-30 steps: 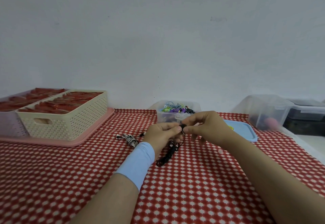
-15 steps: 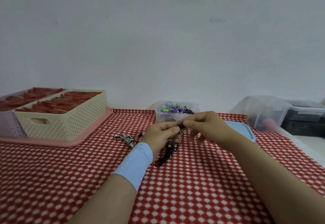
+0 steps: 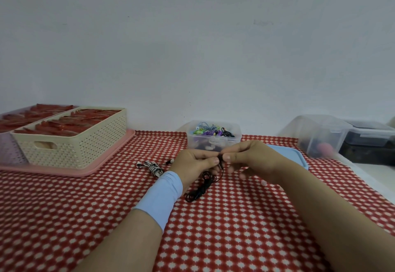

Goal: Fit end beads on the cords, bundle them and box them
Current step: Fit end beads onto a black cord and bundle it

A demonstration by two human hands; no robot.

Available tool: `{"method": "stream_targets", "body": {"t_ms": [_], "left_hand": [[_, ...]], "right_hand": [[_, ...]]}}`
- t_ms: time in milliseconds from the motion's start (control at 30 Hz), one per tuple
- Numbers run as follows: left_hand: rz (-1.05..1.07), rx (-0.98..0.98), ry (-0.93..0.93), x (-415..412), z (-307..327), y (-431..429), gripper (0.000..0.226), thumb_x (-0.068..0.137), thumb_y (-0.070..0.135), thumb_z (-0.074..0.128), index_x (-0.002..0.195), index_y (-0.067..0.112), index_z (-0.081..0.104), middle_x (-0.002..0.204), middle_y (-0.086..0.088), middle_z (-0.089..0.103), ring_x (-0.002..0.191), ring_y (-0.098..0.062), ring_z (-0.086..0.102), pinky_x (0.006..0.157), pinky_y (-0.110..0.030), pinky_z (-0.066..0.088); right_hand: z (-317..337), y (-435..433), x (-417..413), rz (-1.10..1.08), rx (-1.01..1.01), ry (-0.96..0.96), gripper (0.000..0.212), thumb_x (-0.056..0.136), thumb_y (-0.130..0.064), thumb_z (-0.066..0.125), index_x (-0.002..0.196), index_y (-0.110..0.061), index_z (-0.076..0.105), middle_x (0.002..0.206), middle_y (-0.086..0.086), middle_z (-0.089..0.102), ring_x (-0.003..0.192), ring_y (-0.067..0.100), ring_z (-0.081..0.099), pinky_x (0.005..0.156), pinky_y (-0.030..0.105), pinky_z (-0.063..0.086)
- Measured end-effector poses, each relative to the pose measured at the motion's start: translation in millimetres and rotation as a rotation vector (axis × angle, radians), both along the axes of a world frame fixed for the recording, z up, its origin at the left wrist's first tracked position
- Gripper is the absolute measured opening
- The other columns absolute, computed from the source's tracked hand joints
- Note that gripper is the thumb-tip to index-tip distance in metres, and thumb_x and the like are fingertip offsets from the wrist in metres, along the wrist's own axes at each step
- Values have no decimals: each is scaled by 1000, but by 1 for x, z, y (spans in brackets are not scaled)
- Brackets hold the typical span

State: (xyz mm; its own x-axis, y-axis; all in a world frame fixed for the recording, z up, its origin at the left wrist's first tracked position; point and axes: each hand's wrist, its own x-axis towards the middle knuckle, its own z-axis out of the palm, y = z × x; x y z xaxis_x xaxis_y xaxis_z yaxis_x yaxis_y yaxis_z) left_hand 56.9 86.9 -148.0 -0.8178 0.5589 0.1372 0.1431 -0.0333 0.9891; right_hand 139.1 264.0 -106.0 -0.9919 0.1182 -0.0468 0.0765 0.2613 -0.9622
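My left hand [image 3: 195,163] and my right hand [image 3: 251,160] meet thumb to thumb above the red checked cloth, both pinching the top end of a black cord [image 3: 202,187]. The rest of that cord hangs down in loose coils onto the cloth below my hands. Whatever bead sits at the pinched end is hidden by my fingertips. A bundled black-and-white striped cord [image 3: 152,167] with white end beads lies on the cloth left of my left hand. Behind my hands stands a small clear box [image 3: 213,138] holding colourful cords.
A cream perforated basket [image 3: 72,139] of red items sits on a pink tray [image 3: 89,170] at the left. A light blue lid [image 3: 292,156] lies behind my right wrist. Clear tubs [image 3: 320,135] and a dark container [image 3: 367,143] stand at the right, by the table's edge.
My hands stay together on the cord end with only small finger shifts. The black bead seen between my fingertips a second ago is now covered.
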Motion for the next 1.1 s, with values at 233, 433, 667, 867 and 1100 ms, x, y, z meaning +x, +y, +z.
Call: {"method": "stream_targets", "body": {"t_ms": [233,433,667,867,1100], "left_hand": [[71,27,-26,0,0,2,19,86,3,71,104,5,76,79,-10,75,70,-16,70,73,-26,56],[67,121,-90,3,4,3,18,86,2,70,103,5,74,84,-13,75,73,-16,72,70,-25,58],[38,97,-91,4,6,5,13,87,7,71,100,7,74,83,-11,75,74,-18,72,71,-27,59],[9,161,-215,4,9,3,19,93,9,63,107,0,71,81,-10,72,71,-16,68,65,-24,56],[-34,143,-305,4,11,3,20,93,20,65,99,2,73,80,-8,73,70,-15,68,63,-24,56]], "right_hand": [[-2,-8,-4,-102,91,105,7,87,-14,79,93,-14,81,83,8,78,63,15,71,53,28,57],[2,-5,-6,-91,84,140,17,82,-16,83,98,-16,81,88,10,79,73,21,74,54,29,55],[2,-5,-7,-114,197,206,8,84,-11,81,86,-18,82,77,9,77,63,17,67,55,32,55],[8,-4,-4,-77,251,262,19,80,-13,85,98,-20,81,79,1,78,66,17,71,57,32,59],[6,-6,-7,-86,331,352,11,82,-9,83,84,-20,83,75,-1,77,58,10,66,55,19,50]]}}
